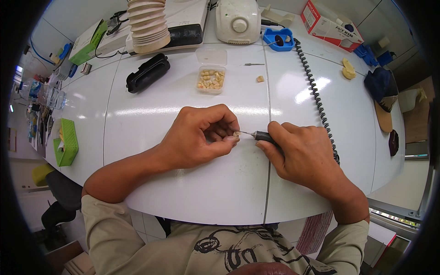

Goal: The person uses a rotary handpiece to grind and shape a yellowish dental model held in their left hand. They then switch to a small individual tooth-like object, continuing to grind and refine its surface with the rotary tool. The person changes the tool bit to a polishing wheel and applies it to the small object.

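Observation:
Between the thumb and fingertips of my left hand (pixel 201 137) is a small cream-coloured tooth crown (pixel 237 134), mostly covered by the fingers. My right hand (pixel 305 153) grips a dark rotary handpiece (pixel 263 136) like a pen. Its thin metal bur (pixel 247 133) points left and meets the crown or stops right beside it. Beyond my hands stands a clear lidded box (pixel 211 80) of several similar cream pieces, its lid raised. One loose cream piece (pixel 260 79) lies to its right, near a spare bur (pixel 254 64).
A coiled black cord (pixel 316 94) runs down the right side from near the white motor unit (pixel 238 20). A black case (pixel 147 73), a ribbed suction hose (pixel 147 27), a blue tray (pixel 278 40) and a green basket (pixel 67 143) stand around. A cap (pixel 382 89) lies far right.

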`<state>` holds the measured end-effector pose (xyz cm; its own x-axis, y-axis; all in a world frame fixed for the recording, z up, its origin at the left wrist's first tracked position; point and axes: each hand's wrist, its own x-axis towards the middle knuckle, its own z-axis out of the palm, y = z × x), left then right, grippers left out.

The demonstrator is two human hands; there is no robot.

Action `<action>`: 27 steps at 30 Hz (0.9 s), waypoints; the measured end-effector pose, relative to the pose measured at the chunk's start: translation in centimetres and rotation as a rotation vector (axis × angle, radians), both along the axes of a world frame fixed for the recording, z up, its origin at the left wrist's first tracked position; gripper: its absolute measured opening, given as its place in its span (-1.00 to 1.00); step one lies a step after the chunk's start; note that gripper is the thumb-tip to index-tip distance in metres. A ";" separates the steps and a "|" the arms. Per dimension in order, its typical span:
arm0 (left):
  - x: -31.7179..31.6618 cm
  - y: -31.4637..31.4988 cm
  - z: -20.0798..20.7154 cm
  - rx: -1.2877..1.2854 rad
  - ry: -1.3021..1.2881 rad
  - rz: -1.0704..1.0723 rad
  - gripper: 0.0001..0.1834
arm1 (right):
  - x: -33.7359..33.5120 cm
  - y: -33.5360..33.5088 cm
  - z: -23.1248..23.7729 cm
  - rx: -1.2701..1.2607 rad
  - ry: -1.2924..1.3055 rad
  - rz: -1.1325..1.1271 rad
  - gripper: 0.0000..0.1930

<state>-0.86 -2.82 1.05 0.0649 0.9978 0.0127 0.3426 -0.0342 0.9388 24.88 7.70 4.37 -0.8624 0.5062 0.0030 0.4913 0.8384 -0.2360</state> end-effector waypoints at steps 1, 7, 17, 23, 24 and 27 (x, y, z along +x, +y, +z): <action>0.0 0.0 0.1 -0.002 0.009 -0.006 -0.83 | 0.0 0.0 0.0 -0.002 -0.002 0.000 -0.63; 0.0 0.0 0.1 0.002 0.013 0.000 -0.83 | 0.0 0.0 0.0 0.004 -0.009 -0.002 -0.63; -0.2 0.0 0.1 -0.014 0.021 -0.020 -0.80 | 0.1 0.2 -0.2 0.009 0.020 0.013 -0.63; -0.1 -0.1 -0.2 0.000 -0.010 0.003 -0.82 | 0.2 0.4 0.0 -0.016 0.014 0.020 -0.64; -0.1 -0.1 -0.2 0.003 -0.008 0.003 -0.82 | 0.1 0.4 0.0 -0.018 0.011 0.020 -0.64; -0.2 0.0 0.4 -0.019 0.050 -0.034 -0.80 | 0.1 0.3 0.0 -0.010 0.012 0.017 -0.63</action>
<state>-1.09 -2.81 1.47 0.0986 0.9951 -0.0101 0.3878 -0.0290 0.9213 25.02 8.02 4.35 -0.8708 0.4916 0.0084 0.4741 0.8442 -0.2502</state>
